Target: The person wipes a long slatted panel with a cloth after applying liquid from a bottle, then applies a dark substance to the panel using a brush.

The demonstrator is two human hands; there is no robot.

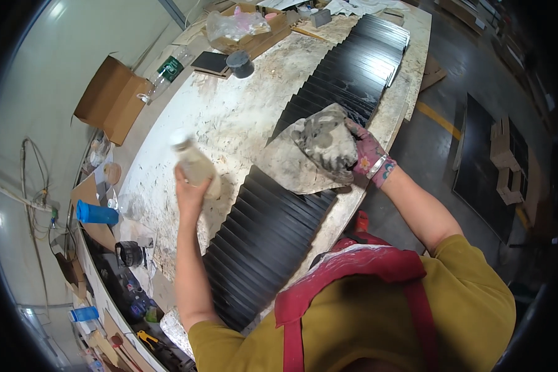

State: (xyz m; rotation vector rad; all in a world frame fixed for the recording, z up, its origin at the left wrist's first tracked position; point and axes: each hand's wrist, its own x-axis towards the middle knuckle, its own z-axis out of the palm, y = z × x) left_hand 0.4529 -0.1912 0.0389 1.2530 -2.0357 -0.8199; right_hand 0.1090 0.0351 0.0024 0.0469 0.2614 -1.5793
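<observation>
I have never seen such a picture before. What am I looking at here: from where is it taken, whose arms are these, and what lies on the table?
The single picture comes from a wide-angle camera worn on a person's head, looking down, so straight edges bend. No machine is involved; both arms are the person's own. The left hand holds up a small pale bottle. The right hand, in a patterned glove, presses a dirty grey cloth onto a long row of overlapping black strips. These lie on a stained white workbench. Farther back stand cardboard boxes and a clear plastic bottle.
</observation>
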